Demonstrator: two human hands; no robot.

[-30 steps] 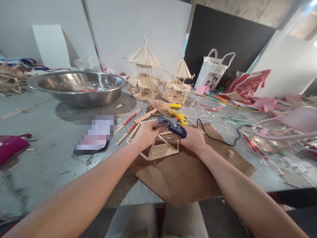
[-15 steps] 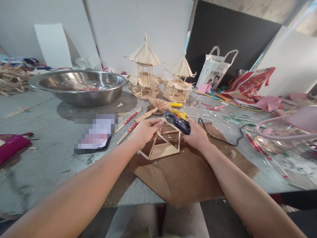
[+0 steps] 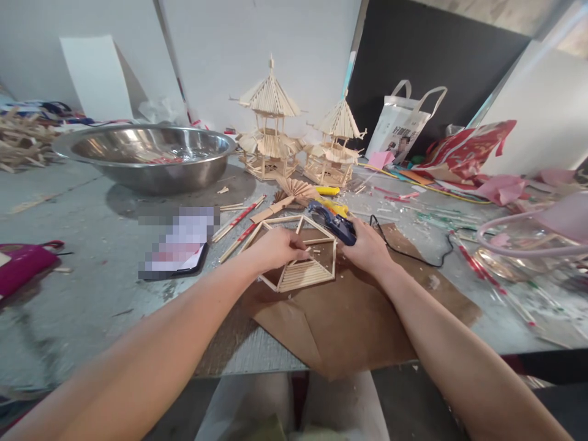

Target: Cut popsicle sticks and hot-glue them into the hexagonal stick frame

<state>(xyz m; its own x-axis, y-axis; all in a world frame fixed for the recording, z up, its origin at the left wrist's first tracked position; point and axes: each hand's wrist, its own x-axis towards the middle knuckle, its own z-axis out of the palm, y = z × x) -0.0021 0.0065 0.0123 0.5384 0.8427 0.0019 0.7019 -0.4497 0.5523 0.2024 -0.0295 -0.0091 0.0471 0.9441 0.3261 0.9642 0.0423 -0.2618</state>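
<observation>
My left hand [image 3: 280, 251] reaches over a hexagonal frame of pale wooden sticks [image 3: 305, 277], its thumb and fingers pinched on a small stick piece [image 3: 307, 251]. One wedge of the frame is filled with parallel sticks; my fingers hide part of the middle. The frame lies partly on a brown paper sheet [image 3: 358, 324]. At its right side, my right hand [image 3: 370, 245] is closed around a dark blue hand tool [image 3: 333, 223] with a curved head, whose exact kind I cannot make out. Yellow objects [image 3: 337, 207] lie just behind the tool.
Two stick-built pagodas [image 3: 271, 147] stand behind a folded paper fan [image 3: 296, 191]. A steel basin [image 3: 160, 174] and a phone [image 3: 181, 245] are to the left. A black cord [image 3: 413, 260] curves across the right, near a pink-handled container [image 3: 519, 245] and scattered sticks. A white bag [image 3: 397, 125] stands behind.
My left hand has moved from the frame's far corner down toward its centre, uncovering the upper left of the frame. My right hand stays on the tool, almost unmoved.
</observation>
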